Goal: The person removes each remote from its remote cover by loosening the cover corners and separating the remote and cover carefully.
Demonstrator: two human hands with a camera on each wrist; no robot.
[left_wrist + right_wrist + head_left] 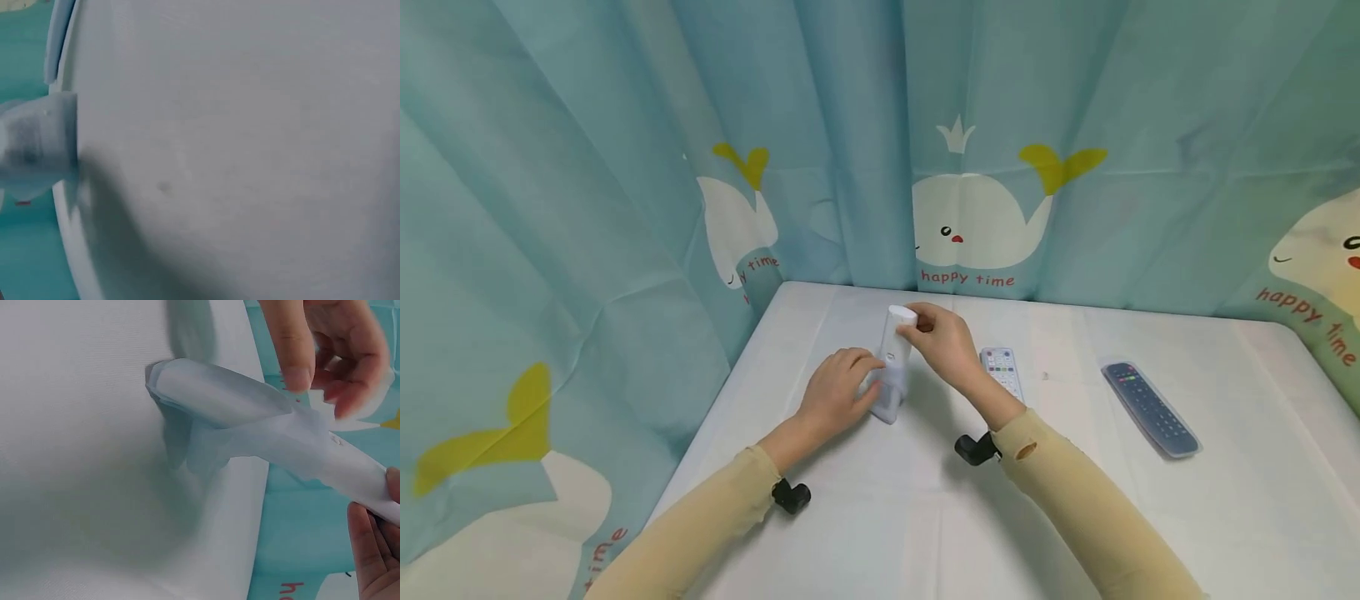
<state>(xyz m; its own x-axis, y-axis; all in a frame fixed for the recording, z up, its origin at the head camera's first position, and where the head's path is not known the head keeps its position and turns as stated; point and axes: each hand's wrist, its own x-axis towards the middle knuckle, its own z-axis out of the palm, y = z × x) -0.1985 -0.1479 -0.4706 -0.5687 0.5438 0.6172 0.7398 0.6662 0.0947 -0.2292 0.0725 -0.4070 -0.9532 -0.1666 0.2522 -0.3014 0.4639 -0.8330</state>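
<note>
A white remote control (895, 340) stands steeply tilted near the back of the table, its lower part inside a translucent sleeve (891, 390). The thumb and fingers of my right hand (946, 343) pinch the bare upper end of the remote. Beside the sleeve is my left hand (837, 387), fingers loosely bent. In the right wrist view a gap shows between the left hand (337, 350) and the wrinkled sleeve (256, 434). The left wrist view catches only part of the sleeve (40, 144) and no fingers.
A white remote (1002, 372) with coloured buttons lies just right of the hands, partly hidden by the right forearm. Farther right lies a dark remote (1152, 408) in a clear cover. A blue whale-print curtain (865, 150) borders the white table (865, 533) at back and left.
</note>
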